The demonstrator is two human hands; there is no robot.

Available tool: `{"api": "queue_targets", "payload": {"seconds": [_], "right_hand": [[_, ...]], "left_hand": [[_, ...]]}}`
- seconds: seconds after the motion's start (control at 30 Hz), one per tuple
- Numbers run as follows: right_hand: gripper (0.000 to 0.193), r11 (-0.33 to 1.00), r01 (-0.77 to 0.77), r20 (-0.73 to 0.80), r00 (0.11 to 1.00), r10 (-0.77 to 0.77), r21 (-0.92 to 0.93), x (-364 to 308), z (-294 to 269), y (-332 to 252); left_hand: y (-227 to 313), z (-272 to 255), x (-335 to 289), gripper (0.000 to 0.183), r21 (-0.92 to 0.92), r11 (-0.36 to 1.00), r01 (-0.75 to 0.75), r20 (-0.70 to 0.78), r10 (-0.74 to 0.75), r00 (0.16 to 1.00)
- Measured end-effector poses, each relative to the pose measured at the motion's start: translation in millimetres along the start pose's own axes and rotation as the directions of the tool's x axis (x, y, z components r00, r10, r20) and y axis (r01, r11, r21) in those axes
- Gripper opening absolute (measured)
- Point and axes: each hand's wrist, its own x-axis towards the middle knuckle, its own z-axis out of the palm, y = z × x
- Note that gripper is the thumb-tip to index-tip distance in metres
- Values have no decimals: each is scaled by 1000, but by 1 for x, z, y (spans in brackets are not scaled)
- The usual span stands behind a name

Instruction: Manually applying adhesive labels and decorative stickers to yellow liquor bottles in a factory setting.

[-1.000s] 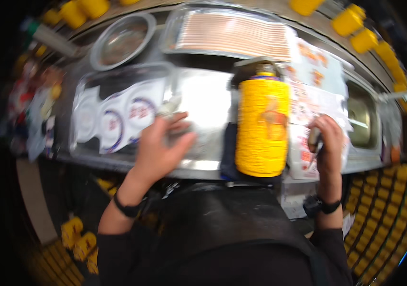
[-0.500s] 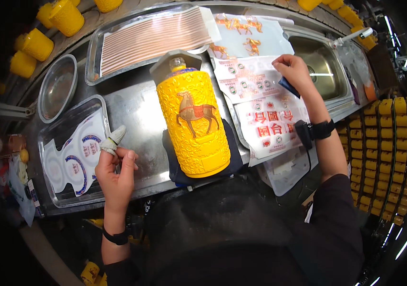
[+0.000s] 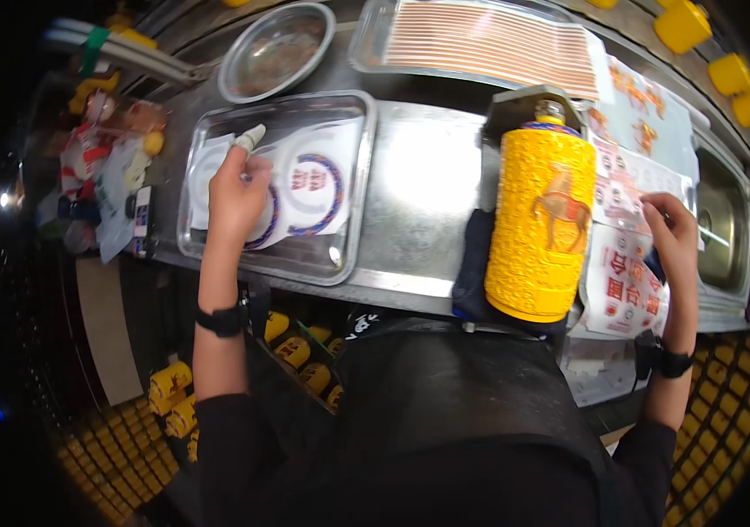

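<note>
My left hand (image 3: 239, 198) is over a metal tray (image 3: 366, 184) at the left, its white-wrapped fingertip stretched out and nothing visibly held. Beneath it lie decal sheets (image 3: 309, 180) with curved blue bands and small red print; whether the hand touches them I cannot tell. My right hand (image 3: 673, 233) is closed around a dark blue, flat scraper-like piece (image 3: 654, 263), mostly hidden by the fingers, above red-printed decal sheets (image 3: 621, 272). Between the hands, a yellow embossed bottle (image 3: 537, 228) with a brown horse leans on a dark cloth-covered rest (image 3: 473, 263).
A round metal bowl (image 3: 278, 53) stands behind the tray. Farther back, a tray holds a brown-striped sheet (image 3: 489, 48). Horse decals (image 3: 643, 105) and a sink (image 3: 722, 211) are at the right. Racks of yellow bottles (image 3: 726, 413) stand below, with bags (image 3: 115, 215) at the far left.
My view has swung left, shifting the bench rightward in the picture. My left hand has moved from beside the tray to over its decal sheets. My right hand still holds the dark blue piece.
</note>
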Motion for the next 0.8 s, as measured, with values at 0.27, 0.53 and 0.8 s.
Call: {"api": "queue_targets", "payload": {"seconds": [0.27, 0.53, 0.8], "right_hand": [[15, 994, -84, 9, 996, 84, 69, -17, 6, -22], [16, 995, -98, -11, 995, 99, 21, -28, 3, -23], [15, 992, -105, 13, 994, 105, 64, -27, 9, -25]], "left_hand": [[5, 0, 29, 72, 361, 892, -271, 150, 232, 961], [-5, -6, 42, 61, 304, 907, -293, 200, 240, 950], [-13, -9, 62, 55, 188, 950, -249, 297, 187, 936]]}}
